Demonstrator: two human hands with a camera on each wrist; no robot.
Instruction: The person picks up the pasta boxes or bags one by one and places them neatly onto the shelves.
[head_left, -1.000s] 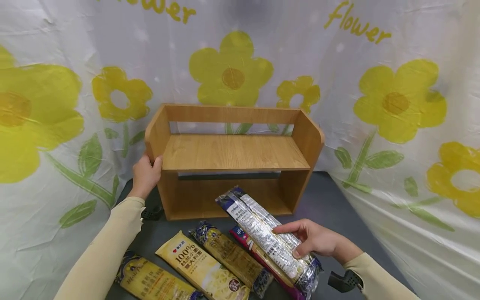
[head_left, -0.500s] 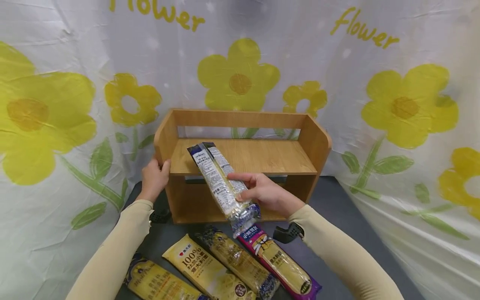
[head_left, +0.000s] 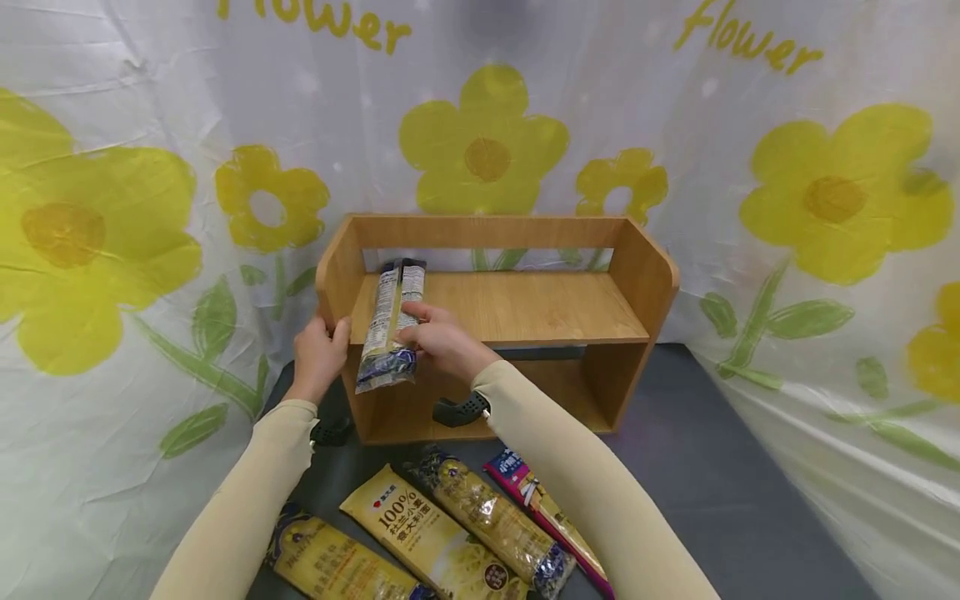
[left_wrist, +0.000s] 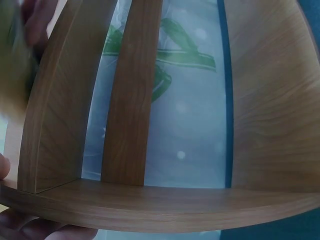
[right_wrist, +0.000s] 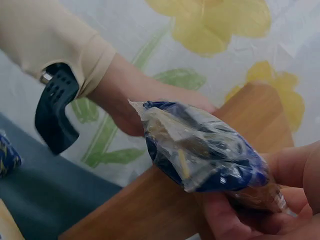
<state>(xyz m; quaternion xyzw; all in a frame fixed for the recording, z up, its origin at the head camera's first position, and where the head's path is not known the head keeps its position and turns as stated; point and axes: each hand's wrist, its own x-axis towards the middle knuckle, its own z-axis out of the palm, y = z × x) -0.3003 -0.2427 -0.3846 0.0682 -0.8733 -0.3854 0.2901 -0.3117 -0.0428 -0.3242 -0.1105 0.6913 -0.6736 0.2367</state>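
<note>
My right hand point(head_left: 448, 343) grips a clear-and-blue packet of spaghetti point(head_left: 392, 312), thumb and fingers around its near half. The packet slants over the left end of the upper board of a wooden shelf point(head_left: 510, 308), its crumpled blue end sticking out past the front edge. In the right wrist view that crumpled end of the spaghetti packet point(right_wrist: 205, 150) faces the camera. My left hand point(head_left: 318, 358) holds the shelf's left side panel, thumb inside and fingers outside. The left wrist view shows fingertips point(left_wrist: 65, 233) below the panel's edge.
On the dark table point(head_left: 720, 467) in front of the shelf lie more pasta packets: a yellow one point(head_left: 337, 560) at left, a pale yellow one point(head_left: 435, 533), a blue-ended one point(head_left: 495, 517), and a pink-and-purple one point(head_left: 551, 517) partly behind my right sleeve. A flower-print curtain point(head_left: 525, 108) hangs behind.
My right hand has carried the spaghetti packet from above the table packets up and left onto the shelf's upper level. The left hand keeps its hold on the side panel.
</note>
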